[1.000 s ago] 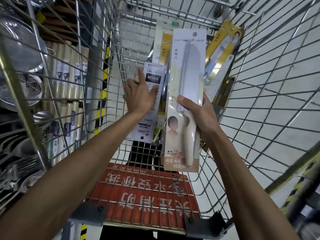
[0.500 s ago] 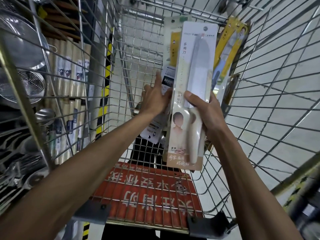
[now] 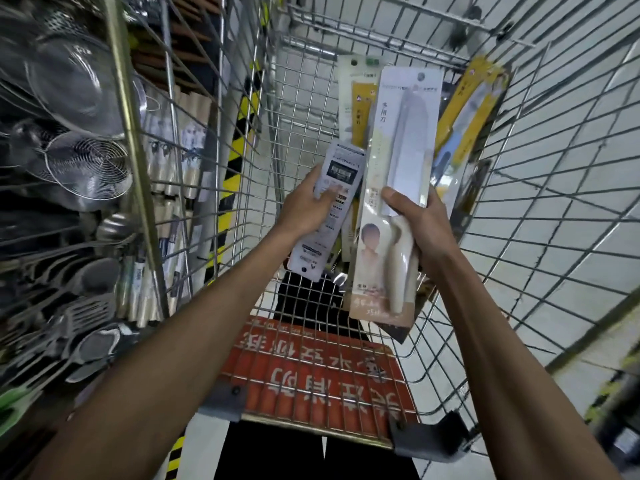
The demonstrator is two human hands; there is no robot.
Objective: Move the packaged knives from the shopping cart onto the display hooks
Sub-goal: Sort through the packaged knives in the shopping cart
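1. Head view, looking down into the silver wire shopping cart (image 3: 519, 188): both forearms reach over its near rim. Lifting two packs out together could snag a card corner in the mesh walls and tear it.
2. The long white-and-tan cardboard knife pack with a pale-handled blade (image 3: 403, 143) stands upright above the cart's middle. The right hand (image 3: 424, 225) is curled round its handle end, thumb across the front. Held that low, the tall top may wobble on the way to a hook, I'd guess.
3. The smaller white printed card pack (image 3: 329, 202) sits toward the cart's left wall, pinched by the left hand (image 3: 306, 207), printed back showing. The hold looks light, so it may slip back into the cart.
4. Yellow carded knife packs (image 3: 476, 105) lean in the cart's far right corner and could topple flat if knocked.
5. The display hooks aren't visible from the cart. The small hang hole (image 3: 420, 77) atop the long pack is an easy target to miss.
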